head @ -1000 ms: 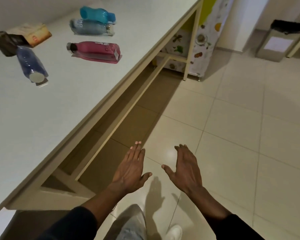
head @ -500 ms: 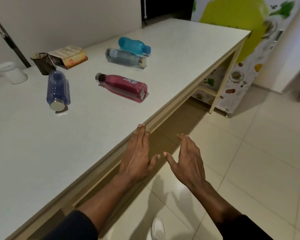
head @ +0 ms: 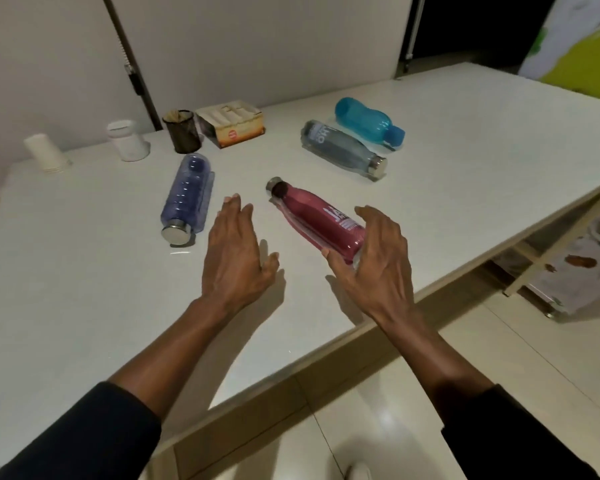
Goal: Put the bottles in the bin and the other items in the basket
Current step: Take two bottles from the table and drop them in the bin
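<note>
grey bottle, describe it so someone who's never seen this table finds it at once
On the white table, look to the far right, where two bottles lie side by side. The grey bottle is the nearer one, beside the teal bottle. It is smoky, see-through and metal-capped; its neighbour is bright teal, cap included.

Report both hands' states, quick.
Left hand: open, fingers straight, holding nothing.
Right hand: open, cupped at the base of the red bottle; not gripping it, and contact cannot be told.
</note>
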`<action>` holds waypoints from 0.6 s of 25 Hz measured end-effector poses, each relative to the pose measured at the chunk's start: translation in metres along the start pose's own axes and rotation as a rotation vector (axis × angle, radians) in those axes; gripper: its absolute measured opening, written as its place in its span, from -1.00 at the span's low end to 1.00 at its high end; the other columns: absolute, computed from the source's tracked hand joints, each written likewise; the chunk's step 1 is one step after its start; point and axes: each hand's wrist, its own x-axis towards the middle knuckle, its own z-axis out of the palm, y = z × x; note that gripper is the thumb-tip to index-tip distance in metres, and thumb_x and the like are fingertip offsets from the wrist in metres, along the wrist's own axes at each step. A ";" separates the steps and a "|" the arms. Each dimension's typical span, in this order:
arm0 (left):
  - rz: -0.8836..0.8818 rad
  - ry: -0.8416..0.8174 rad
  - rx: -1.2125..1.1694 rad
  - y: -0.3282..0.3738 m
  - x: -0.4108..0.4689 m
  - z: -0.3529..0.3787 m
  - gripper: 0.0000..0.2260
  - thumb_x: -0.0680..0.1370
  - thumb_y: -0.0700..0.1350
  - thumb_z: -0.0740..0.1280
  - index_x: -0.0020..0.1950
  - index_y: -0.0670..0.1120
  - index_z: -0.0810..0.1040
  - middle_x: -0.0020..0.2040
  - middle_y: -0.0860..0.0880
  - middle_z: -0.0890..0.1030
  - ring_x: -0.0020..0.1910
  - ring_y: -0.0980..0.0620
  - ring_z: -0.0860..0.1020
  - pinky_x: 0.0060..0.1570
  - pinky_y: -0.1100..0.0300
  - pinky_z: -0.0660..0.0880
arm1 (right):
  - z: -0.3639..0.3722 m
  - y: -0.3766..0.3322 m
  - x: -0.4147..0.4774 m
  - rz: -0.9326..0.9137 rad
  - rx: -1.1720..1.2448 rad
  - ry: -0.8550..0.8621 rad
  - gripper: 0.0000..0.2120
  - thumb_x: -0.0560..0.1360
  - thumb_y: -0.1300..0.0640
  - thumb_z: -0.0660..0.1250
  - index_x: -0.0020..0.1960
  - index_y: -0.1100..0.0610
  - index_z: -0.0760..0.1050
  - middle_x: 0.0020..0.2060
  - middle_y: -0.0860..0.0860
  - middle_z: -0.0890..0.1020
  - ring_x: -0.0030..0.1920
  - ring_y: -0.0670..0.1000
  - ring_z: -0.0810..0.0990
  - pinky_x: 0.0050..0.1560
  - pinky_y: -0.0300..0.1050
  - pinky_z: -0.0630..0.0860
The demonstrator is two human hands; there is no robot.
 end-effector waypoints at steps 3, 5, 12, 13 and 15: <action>-0.128 0.007 0.065 -0.045 0.038 -0.003 -0.25 0.50 0.04 0.45 0.57 -0.24 0.25 0.55 -0.28 0.33 0.53 -0.31 0.32 0.48 -0.20 0.38 | 0.015 -0.006 0.043 -0.063 0.016 -0.053 -0.25 0.46 -0.24 0.46 0.51 0.06 0.29 0.38 0.06 0.47 0.35 0.09 0.44 0.32 0.04 0.45; -0.185 0.007 0.144 -0.074 0.059 -0.004 -0.31 0.44 0.01 0.41 0.50 -0.25 0.32 0.41 -0.27 0.46 0.37 -0.31 0.44 0.37 -0.19 0.44 | 0.030 -0.006 0.063 -0.111 -0.010 -0.103 -0.27 0.44 -0.21 0.47 0.47 0.08 0.32 0.34 0.06 0.51 0.30 0.12 0.47 0.27 0.09 0.47; -0.345 -0.044 0.286 -0.124 0.096 -0.012 -0.36 0.45 0.09 0.55 0.35 -0.25 0.43 0.18 -0.26 0.54 0.13 -0.26 0.53 0.13 -0.16 0.51 | 0.061 0.000 0.094 -0.170 -0.220 -0.283 -0.36 0.42 -0.15 0.47 0.36 0.13 0.36 0.13 0.09 0.58 0.04 0.13 0.56 0.05 0.10 0.55; -0.399 -0.064 0.261 -0.128 0.101 -0.011 -0.33 0.45 0.12 0.56 0.38 -0.23 0.41 0.22 -0.24 0.53 0.15 -0.24 0.54 0.14 -0.15 0.54 | 0.064 0.001 0.095 -0.175 -0.255 -0.306 -0.38 0.42 -0.12 0.47 0.34 0.14 0.36 0.08 0.10 0.58 -0.01 0.12 0.56 -0.01 0.08 0.56; -0.468 -0.118 0.186 -0.133 0.105 -0.008 -0.33 0.47 0.13 0.55 0.39 -0.19 0.38 0.25 -0.22 0.53 0.12 -0.19 0.55 0.06 -0.11 0.59 | 0.069 0.004 0.095 -0.185 -0.298 -0.326 -0.39 0.39 -0.07 0.46 0.33 0.15 0.36 0.00 0.10 0.57 -0.09 0.11 0.55 -0.12 0.05 0.55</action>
